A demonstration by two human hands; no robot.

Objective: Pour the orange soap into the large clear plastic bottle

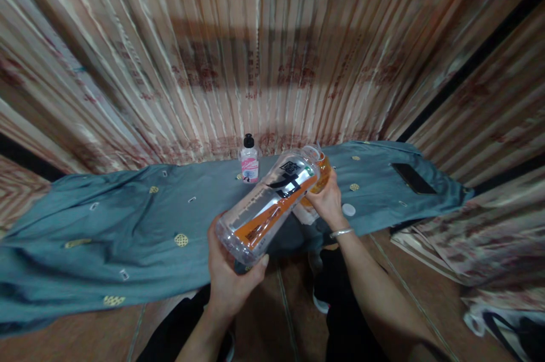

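Note:
My left hand (232,277) grips the base of a large clear plastic bottle (272,200) with an orange and silver label and black lettering. This bottle is tilted, its top end up and to the right. Behind that end, my right hand (327,197) has its fingers wrapped around an orange see-through bottle (323,172), which the clear one partly hides. Whether the two bottles touch, I cannot tell. A round white cap (348,210) lies on the cloth beside my right wrist. Below the orange bottle is a whitish item (305,214), too hidden to name.
A small bottle (249,163) with a black cap and pink label stands upright near the back edge. A dark phone (413,178) lies at the right on the blue-green cloth (140,226). Pleated curtains (264,55) hang behind and at both sides. Tiled floor (293,305) shows below.

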